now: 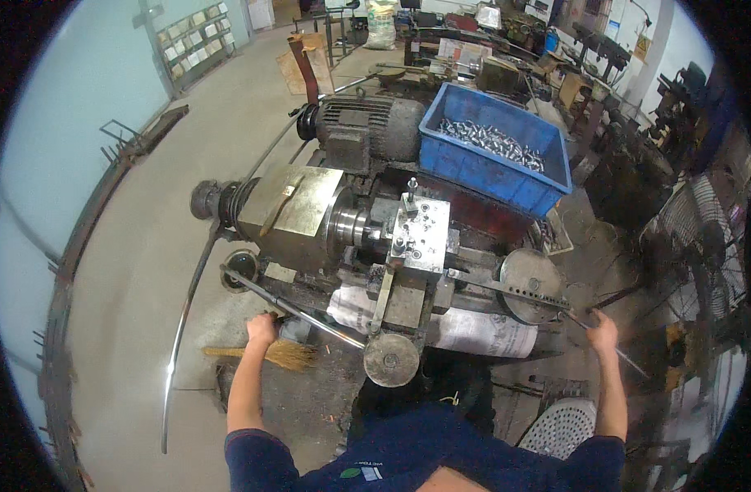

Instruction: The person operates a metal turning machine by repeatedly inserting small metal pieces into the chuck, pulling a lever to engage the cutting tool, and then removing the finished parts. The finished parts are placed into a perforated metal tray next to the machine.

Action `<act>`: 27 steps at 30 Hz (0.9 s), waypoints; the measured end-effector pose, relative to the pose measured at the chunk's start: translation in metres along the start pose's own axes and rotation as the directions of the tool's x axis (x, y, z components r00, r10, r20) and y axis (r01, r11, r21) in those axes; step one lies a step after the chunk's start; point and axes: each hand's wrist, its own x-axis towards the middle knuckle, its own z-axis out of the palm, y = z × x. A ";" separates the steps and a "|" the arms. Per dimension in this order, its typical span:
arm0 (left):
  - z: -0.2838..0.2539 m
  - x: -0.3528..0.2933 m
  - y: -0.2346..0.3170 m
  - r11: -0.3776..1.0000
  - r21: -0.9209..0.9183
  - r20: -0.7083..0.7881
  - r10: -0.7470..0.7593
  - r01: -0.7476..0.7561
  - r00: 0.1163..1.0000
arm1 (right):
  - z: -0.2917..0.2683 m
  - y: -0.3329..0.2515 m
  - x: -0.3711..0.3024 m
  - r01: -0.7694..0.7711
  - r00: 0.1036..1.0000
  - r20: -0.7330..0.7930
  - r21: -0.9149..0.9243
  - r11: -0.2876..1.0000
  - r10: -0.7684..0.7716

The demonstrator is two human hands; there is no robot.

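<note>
Grey, oil-darkened steel makes up the lathe (293, 234) in front of a seated person in a navy T-shirt. On the person's right, the bare right hand (603, 334) reaches out to a thin metal rod (634, 365) slanting down from the end of a perforated flat bar (515, 291); its fingers are curled around the rod. On the other side, the left hand (262, 329) is just beside a long, shiny steel bar (310, 318), near its middle; from where I stand, I cannot tell whether its fingers grip anything. A straw broom (289, 355) lies below that hand. Between the hands, a bright tool-post plate (429, 234) sits right of the lathe's spindle. Behind it, a blue plastic crate (490, 180) holds many small, silvery metal parts (494, 143), beside a ribbed electric motor (375, 123).
</note>
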 end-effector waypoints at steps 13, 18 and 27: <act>-0.083 -0.009 -0.002 0.194 -0.981 -0.048 -0.248 0.002 0.967 | 0.055 0.086 -0.113 -0.168 0.975 0.102 -0.230 0.959 0.195; -0.069 0.005 0.026 0.049 -0.998 -0.047 -0.326 -0.032 0.944 | 0.073 0.029 -0.210 -0.207 0.958 0.254 0.292 0.934 0.133; -0.052 0.023 0.014 0.125 -0.992 -0.022 -0.337 0.021 0.941 | 0.059 -0.059 -0.244 -0.467 0.883 0.410 0.731 0.497 0.227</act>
